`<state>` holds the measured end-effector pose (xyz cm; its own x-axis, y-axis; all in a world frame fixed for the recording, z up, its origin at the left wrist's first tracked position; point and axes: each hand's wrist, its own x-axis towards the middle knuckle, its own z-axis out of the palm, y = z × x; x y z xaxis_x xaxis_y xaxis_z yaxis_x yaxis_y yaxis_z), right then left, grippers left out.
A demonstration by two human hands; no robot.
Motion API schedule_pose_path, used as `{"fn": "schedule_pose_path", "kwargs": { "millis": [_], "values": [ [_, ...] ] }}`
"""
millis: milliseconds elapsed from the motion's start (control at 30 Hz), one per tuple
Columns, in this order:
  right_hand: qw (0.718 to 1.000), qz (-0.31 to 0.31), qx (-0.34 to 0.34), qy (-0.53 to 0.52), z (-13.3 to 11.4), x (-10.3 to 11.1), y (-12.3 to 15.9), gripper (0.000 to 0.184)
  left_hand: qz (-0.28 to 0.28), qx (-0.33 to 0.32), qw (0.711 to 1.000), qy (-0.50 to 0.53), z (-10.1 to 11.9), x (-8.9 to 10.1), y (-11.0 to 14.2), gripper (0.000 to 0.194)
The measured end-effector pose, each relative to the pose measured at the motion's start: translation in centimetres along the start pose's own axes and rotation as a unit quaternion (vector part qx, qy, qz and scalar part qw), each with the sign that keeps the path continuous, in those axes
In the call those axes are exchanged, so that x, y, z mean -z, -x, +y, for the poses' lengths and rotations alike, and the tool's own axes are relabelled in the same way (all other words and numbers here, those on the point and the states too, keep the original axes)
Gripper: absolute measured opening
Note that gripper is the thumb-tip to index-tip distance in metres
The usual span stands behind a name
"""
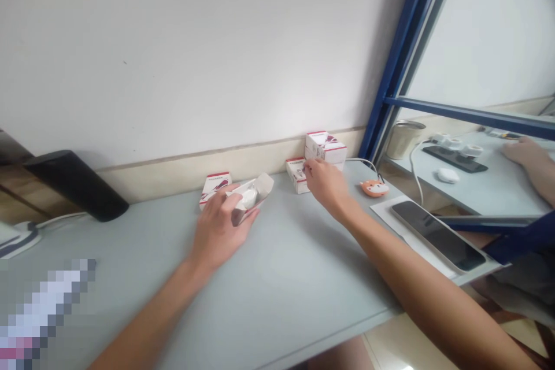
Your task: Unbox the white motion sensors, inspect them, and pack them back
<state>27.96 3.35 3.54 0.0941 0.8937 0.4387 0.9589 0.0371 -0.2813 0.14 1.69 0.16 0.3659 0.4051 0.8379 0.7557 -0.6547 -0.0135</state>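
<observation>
The left hand (222, 225) holds an opened box (265, 185) near the back edge of the worktop (281, 277); the right hand (326, 182), fingers narrow, grip unclear, meets the closed-looking boxes (326, 150) there; seemingly, only one is opened, the rest untouched.

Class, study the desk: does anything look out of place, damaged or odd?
One oddity: the small box in the left hand gapes open, a flap sticking out, whereas the other boxes look shut. No spill shows.
</observation>
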Motion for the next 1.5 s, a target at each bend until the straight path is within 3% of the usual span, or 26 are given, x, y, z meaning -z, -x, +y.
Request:
{"fn": "schedule_pose_path", "kwargs": {
  "millis": [67, 200, 300, 533, 700, 833, 933, 1067, 1267, 1500],
  "values": [
    [0.993, 0.058, 0.086, -0.057, -1.1, 0.5, 0.7, 0.029, 0.011, -0.034, 0.999, 0.029, 0.1, 0.0, -0.2, 0.048],
    [0.935, 0.120, 0.304, -0.137, -3.5, 1.2, 3.0, 0.025, -0.038, -0.113, 0.990, 0.079, 0.7, 0.4, -0.4, 0.052],
    [0.919, 0.122, 0.359, -0.106, -4.2, 1.2, 3.8, 0.021, -0.076, -0.143, 0.983, 0.089, 1.2, 0.8, -0.5, 0.051],
    [0.921, 0.100, 0.374, -0.041, -3.3, 0.7, 2.5, 0.028, -0.099, -0.110, 0.983, 0.106, 0.9, 1.4, -0.8, 0.051],
    [0.925, 0.109, 0.361, -0.051, -3.3, -0.4, 2.3, 0.022, -0.111, -0.090, 0.978, 0.150, 0.2, 1.0, -0.9, 0.067],
    [0.935, 0.122, 0.325, -0.068, -3.0, -2.2, 2.0, 0.020, -0.111, -0.053, 0.986, 0.110, -0.4, 0.1, -0.1, 0.076],
    [0.953, 0.075, 0.282, -0.081, -2.6, -3.3, 1.6, 0.018, -0.144, -0.018, 0.987, 0.075, -0.8, -0.3, 0.5, 0.078],
    [0.964, 0.001, 0.253, -0.081, -2.2, -4.0, 1.1, 0.012, -0.185, -0.028, 0.981, 0.043, -1.0, -0.1, 0.6, 0.073],
    [0.956, -0.043, 0.268, -0.112, -2.5, -4.3, 1.2, 0.010, -0.211, -0.041, 0.975, 0.050, -1.5, 0.2, 0.6, 0.071],
    [0.947, -0.060, 0.251, -0.194, -2.4, -4.4, 1.3, 0.012, -0.204, 0.008, 0.974, 0.102, -2.2, 0.4, 0.5, 0.066]
  ]
}}
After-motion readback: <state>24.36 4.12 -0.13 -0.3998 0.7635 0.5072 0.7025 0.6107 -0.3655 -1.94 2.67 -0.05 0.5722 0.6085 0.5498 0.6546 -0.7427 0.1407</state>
